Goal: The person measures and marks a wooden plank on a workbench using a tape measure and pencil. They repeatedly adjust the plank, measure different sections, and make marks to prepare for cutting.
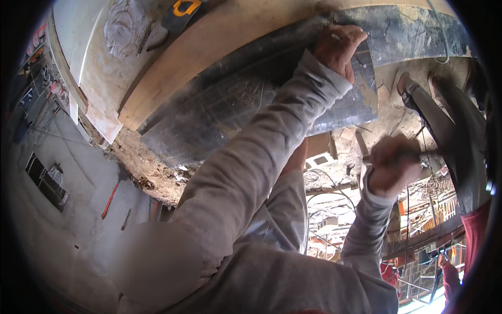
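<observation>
Panel of scuffed black material with faint grid lines [219,115] lies slantwise, partly hidden by the grey-sleeved left forearm that crosses it. Near the panel's right end, the left hand [337,49] rests against its dark surface, fingers bent and close together; whether they pinch something cannot be told. Off the panel's near right corner, the right hand [395,165] is raised and blurred, its fingers curled into a fist around a dark, slender, bar-like tool [431,153] that sticks out to the right. Along the panel's far edge runs a curved, tan wooden board [172,73]; beyond that sit a crumpled, off-white bag [125,29] and a dark tool with an orange handle [183,8]. Just below the panel's near edge is a pale hollow block [321,159]. Right of the panel stands another person's sandalled foot [405,86].
</observation>
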Available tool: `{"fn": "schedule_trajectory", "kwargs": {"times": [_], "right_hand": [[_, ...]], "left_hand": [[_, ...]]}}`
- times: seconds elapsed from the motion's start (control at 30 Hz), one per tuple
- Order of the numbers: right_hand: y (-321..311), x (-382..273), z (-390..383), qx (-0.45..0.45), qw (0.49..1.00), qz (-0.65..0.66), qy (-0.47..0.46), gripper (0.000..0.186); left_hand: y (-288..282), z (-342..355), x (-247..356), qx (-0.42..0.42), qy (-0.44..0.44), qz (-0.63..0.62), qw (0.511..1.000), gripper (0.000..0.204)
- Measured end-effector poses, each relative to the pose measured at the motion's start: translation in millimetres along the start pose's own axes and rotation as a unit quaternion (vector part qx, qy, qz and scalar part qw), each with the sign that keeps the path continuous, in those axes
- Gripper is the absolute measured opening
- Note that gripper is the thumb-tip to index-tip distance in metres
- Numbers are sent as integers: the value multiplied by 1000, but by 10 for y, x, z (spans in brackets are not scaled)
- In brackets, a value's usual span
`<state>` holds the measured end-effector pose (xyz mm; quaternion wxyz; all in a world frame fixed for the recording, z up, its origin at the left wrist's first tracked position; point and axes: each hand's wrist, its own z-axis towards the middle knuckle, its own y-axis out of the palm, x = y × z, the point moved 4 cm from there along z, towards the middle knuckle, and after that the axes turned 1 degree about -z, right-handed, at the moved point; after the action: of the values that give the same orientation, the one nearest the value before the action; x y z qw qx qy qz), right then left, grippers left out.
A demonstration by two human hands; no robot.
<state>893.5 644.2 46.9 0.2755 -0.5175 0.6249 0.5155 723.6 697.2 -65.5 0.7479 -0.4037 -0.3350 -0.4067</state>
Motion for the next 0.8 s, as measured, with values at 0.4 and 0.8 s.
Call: {"fn": "schedule_trajectory", "kwargs": {"times": [0.4, 0.8], "right_hand": [[14, 103, -10, -20, 940, -208, -268, 50], [-399, 349, 201, -30, 823, -555, 120, 54]], "left_hand": [[-3, -25, -27, 21, -8, -29, 999, 49], [-36, -72, -54, 38, -32, -60, 997, 56]]}}
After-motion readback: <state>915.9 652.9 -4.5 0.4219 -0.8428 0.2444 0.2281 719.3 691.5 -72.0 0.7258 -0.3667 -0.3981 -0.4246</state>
